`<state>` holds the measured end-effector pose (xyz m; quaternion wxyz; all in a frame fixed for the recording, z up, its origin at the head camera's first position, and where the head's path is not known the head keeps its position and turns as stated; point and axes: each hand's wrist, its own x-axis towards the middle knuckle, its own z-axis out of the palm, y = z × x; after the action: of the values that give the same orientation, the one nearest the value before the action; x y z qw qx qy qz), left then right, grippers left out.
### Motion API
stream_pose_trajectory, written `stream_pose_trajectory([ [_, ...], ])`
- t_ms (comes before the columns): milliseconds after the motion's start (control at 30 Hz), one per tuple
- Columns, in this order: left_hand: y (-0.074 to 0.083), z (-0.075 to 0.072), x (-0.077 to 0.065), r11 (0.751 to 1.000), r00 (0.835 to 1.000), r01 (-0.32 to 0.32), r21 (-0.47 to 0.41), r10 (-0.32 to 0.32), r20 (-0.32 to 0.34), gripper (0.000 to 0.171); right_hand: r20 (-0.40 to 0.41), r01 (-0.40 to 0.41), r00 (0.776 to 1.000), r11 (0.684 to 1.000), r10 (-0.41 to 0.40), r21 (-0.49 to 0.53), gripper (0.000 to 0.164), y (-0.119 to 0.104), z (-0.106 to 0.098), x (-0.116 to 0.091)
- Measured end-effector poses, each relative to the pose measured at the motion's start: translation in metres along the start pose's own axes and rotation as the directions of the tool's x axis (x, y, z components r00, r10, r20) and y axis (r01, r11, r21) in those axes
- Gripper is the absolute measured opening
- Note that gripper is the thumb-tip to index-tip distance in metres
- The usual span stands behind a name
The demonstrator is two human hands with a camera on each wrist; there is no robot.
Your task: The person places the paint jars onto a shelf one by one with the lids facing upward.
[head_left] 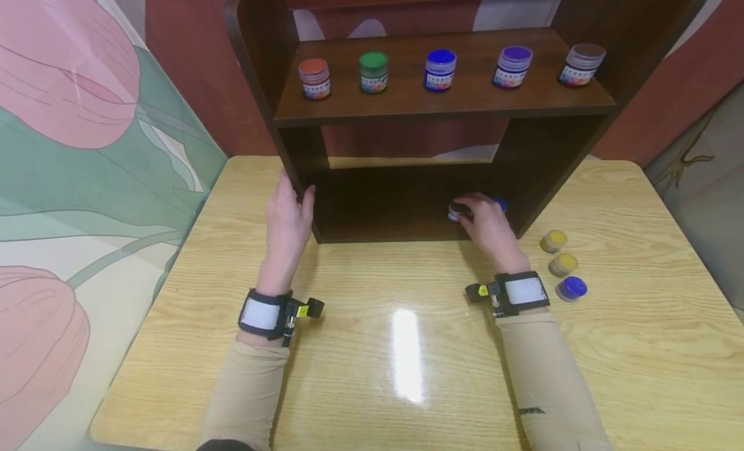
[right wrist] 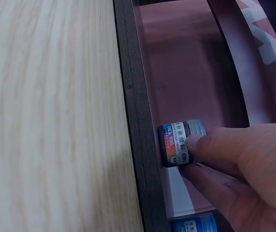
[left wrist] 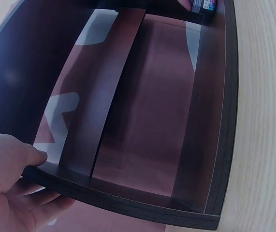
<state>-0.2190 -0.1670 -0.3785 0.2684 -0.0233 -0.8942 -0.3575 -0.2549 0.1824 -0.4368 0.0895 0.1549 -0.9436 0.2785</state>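
My right hand pinches a small paint jar with a dark lid between thumb and fingers, low in the bottom compartment of a dark brown wooden shelf. Its printed label faces the right wrist camera. Just to the right of it stands a blue paint jar, partly hidden behind the hand in the head view. My left hand grips the shelf's left side panel, thumb on the inner face and fingers round the outside, as the left wrist view shows.
On the upper board stand several paint jars, from a red one at left to a brown one at right. Two yellow jars and a blue-violet jar sit on the wooden table, right of the shelf.
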Motion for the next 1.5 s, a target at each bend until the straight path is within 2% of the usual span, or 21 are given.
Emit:
stream_pose_trajectory([
  [800,0.0,-0.004,0.002,1.0,1.0,-0.012,-0.008,0.012,-0.012,0.039,-0.01,-0.012,1.0,1.0,0.012,0.001,0.037,-0.003,-0.004,0.003],
  [1100,0.0,-0.004,0.0,1.0,1.0,0.002,-0.01,-0.002,0.004,0.043,-0.082,0.038,0.996,0.999,-0.036,0.025,0.035,-0.019,-0.022,-0.001],
  [1500,0.0,-0.002,-0.001,1.0,1.0,-0.013,-0.001,0.013,-0.009,0.041,-0.095,0.039,0.995,0.999,-0.036,0.038,0.032,-0.032,-0.042,-0.011],
])
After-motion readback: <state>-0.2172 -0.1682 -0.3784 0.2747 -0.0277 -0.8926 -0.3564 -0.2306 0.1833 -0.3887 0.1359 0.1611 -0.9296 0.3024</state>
